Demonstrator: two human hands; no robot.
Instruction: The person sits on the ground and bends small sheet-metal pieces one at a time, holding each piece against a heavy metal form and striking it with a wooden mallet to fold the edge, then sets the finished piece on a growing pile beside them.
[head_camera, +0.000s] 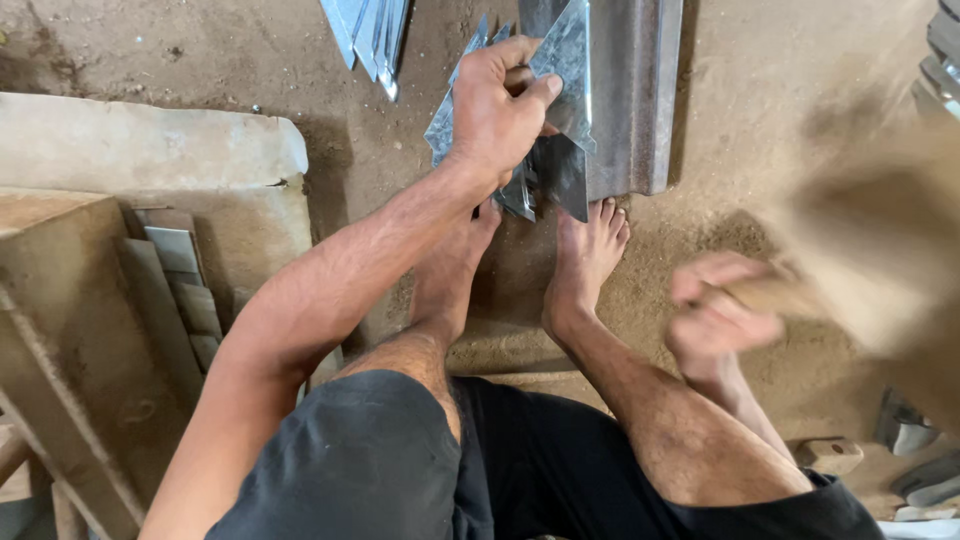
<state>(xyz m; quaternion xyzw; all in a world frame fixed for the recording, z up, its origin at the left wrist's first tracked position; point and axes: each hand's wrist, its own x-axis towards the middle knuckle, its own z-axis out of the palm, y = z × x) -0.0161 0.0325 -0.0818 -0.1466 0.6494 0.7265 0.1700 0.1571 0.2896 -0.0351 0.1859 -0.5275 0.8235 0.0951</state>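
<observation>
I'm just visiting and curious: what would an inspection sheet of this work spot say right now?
Surface: sandy dirt floor, bare feet resting on it.
Job's things: folded metal sheet pieces pressed against a steel bar.
Clutter: more sheet pieces beyond; metal strips by a wooden block.
Hands: left hand grips the sheet pieces; right hand holds a blurred wooden tool.
Cables: nothing seen.
Surroundings: stone slab at the left.

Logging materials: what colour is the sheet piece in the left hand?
Shiny silver-grey metal piece, clearest in the head view.
</observation>
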